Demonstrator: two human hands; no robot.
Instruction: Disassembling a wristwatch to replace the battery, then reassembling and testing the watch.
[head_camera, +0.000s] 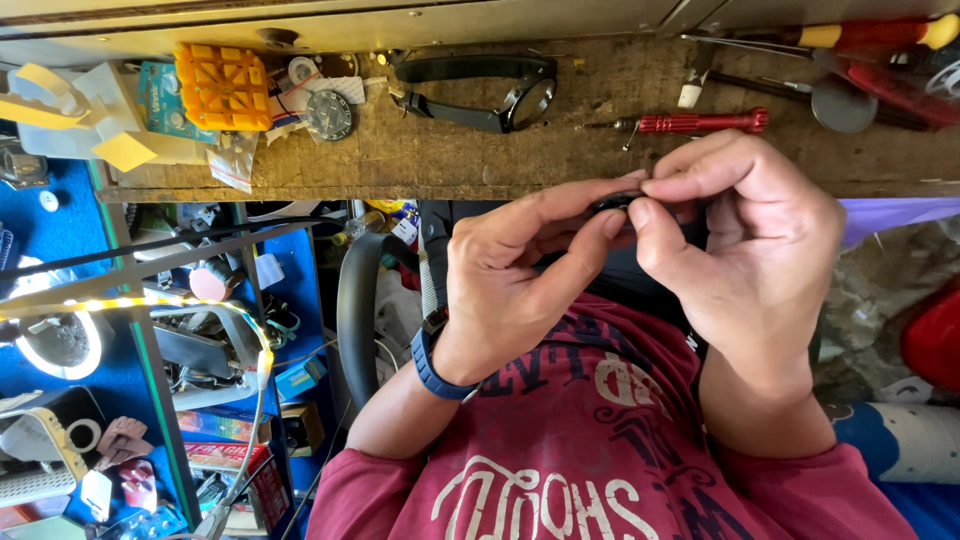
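Scratched brown wooden bench (450, 160) holds a black wristwatch (480, 95) and a thin red metal screwdriver (700, 122). Below it, left hand (505, 280) and right hand (740, 245) both pinch one small round black part (612, 203). It looks light, hard and easy to drop; best held by its rim.

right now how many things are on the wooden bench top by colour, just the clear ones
Black: 1, wristwatch
Red: 2, small red screwdriver and red-and-yellow screwdriver
Orange: 1, plastic grid piece
Grey: 1, round watch dial
Total: 5
Both hands, left and right, pinch a small dark round part off the bench.
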